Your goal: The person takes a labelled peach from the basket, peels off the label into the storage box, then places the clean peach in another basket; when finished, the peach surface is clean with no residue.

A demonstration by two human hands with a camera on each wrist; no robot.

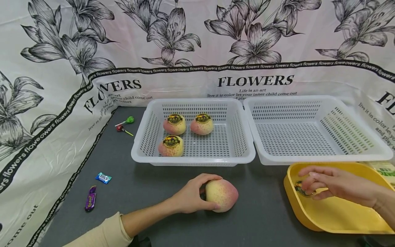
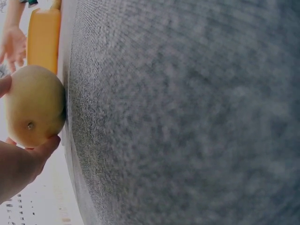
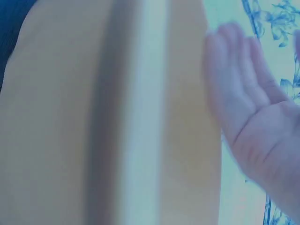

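Note:
My left hand (image 1: 197, 193) grips a large yellow-pink peach (image 1: 223, 195) low over the grey table, thumb on its near side and fingers round the far side. The left wrist view shows the stem end of this peach (image 2: 35, 105) between the fingertips. My right hand (image 1: 336, 185) hovers over a yellow tub (image 1: 348, 219), fingers relaxed and holding nothing. Behind its fingertips a black-and-gold label (image 1: 299, 187) shows inside the tub, and whatever bears it is mostly hidden. In the right wrist view the same hand (image 3: 258, 103) has its fingers extended beside the blurred tub wall.
A white basket (image 1: 192, 160) holds three labelled peaches (image 1: 174, 124). Right of it stands a second white basket (image 1: 324, 158). On the left lie two lollipops (image 1: 130, 119), a blue-wrapped sweet (image 1: 103, 178) and a purple-wrapped bar (image 1: 91, 198). A flowered cloth (image 1: 185, 82) rises behind.

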